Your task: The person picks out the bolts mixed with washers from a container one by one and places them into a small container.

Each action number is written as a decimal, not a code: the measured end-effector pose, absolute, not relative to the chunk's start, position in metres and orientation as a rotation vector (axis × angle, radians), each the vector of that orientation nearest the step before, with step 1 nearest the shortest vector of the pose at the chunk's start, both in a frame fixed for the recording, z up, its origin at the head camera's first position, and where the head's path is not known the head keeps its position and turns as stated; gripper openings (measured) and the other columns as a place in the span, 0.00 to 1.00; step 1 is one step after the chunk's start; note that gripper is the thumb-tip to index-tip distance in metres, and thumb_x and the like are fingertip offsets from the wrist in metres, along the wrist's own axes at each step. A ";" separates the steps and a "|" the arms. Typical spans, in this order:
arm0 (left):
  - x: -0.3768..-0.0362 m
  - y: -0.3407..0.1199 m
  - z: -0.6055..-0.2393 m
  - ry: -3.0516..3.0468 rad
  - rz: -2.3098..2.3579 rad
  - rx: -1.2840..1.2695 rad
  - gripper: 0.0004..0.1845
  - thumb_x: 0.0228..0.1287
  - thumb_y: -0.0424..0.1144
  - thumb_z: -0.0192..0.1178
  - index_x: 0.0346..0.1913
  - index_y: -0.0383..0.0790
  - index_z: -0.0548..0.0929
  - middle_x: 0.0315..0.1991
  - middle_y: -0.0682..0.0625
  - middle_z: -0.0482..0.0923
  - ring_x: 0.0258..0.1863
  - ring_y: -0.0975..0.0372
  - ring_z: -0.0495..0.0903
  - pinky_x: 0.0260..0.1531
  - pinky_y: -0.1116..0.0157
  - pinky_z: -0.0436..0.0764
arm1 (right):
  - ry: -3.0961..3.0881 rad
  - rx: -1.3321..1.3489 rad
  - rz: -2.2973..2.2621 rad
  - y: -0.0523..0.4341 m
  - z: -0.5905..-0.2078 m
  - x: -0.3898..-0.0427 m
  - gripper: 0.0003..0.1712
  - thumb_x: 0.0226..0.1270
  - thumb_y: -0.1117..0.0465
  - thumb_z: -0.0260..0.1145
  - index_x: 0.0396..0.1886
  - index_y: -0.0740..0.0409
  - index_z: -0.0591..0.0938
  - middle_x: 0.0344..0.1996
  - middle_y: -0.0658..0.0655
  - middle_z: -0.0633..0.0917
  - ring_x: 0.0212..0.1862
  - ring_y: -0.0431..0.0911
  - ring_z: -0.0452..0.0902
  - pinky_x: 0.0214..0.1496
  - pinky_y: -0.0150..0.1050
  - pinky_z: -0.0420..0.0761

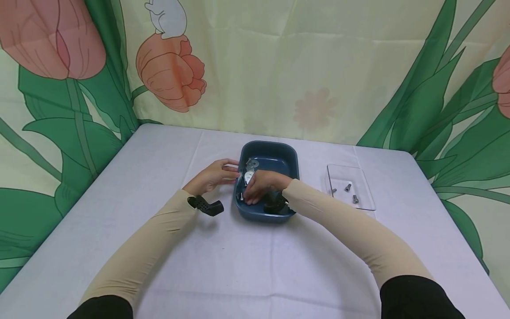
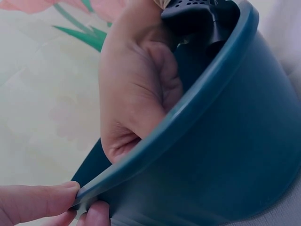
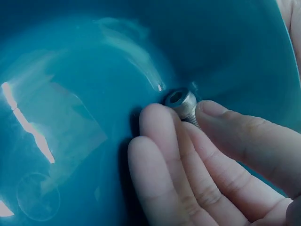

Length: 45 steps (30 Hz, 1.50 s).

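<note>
White-covered table (image 1: 223,274) is backed by floral cloth (image 1: 255,66). Blue bin (image 1: 263,217) is pinched at rim by L hand (image 1: 217,174); inside it, bolt (image 3: 182,100) is held by R hand (image 1: 263,184), btwn thumb & fingers.

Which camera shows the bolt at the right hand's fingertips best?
The right wrist view: the bolt shows close up, socket and thread visible. The head view shows it tiny; the left wrist view doesn't show it.
</note>
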<state>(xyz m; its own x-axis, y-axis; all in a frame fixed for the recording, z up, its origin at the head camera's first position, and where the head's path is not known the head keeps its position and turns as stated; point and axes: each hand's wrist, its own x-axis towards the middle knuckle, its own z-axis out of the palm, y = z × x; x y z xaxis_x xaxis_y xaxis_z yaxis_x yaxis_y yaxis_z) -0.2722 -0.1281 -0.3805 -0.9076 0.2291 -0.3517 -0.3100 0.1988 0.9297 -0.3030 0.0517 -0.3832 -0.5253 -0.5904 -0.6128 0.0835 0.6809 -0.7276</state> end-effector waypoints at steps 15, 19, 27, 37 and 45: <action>-0.271 -0.128 -0.380 2.059 1.762 -0.069 0.27 0.65 0.25 0.54 0.66 0.34 0.63 0.62 0.34 0.67 0.51 0.57 0.75 0.61 0.55 0.74 | 1.799 -0.273 -1.033 0.046 -0.383 -0.301 0.13 0.64 0.69 0.61 0.46 0.73 0.81 0.25 0.57 0.87 0.28 0.43 0.85 0.35 0.32 0.85; -0.271 -0.128 -0.379 2.053 1.766 -0.073 0.27 0.65 0.25 0.53 0.66 0.34 0.63 0.63 0.34 0.67 0.52 0.56 0.74 0.61 0.54 0.74 | 1.798 -0.255 -1.055 0.046 -0.383 -0.301 0.13 0.64 0.69 0.61 0.46 0.73 0.81 0.25 0.57 0.87 0.29 0.43 0.85 0.35 0.32 0.85; -0.272 -0.128 -0.379 2.043 1.766 -0.085 0.27 0.65 0.25 0.53 0.67 0.34 0.62 0.63 0.34 0.67 0.51 0.56 0.74 0.60 0.55 0.75 | 1.895 -0.251 -1.127 0.046 -0.383 -0.301 0.12 0.61 0.69 0.65 0.43 0.70 0.84 0.24 0.56 0.87 0.27 0.43 0.85 0.35 0.33 0.86; -0.272 -0.129 -0.378 2.063 1.744 -0.076 0.27 0.65 0.26 0.53 0.67 0.34 0.62 0.62 0.34 0.67 0.49 0.58 0.76 0.59 0.55 0.75 | 2.032 -0.289 -1.260 0.048 -0.383 -0.301 0.12 0.58 0.69 0.67 0.42 0.69 0.84 0.35 0.62 0.88 0.31 0.45 0.86 0.42 0.39 0.86; -0.272 -0.128 -0.378 2.049 1.751 -0.084 0.27 0.65 0.26 0.53 0.67 0.35 0.62 0.63 0.35 0.67 0.51 0.56 0.75 0.60 0.55 0.75 | 2.078 -0.304 -1.327 0.049 -0.381 -0.301 0.12 0.58 0.68 0.67 0.42 0.69 0.84 0.35 0.62 0.88 0.34 0.46 0.86 0.45 0.40 0.85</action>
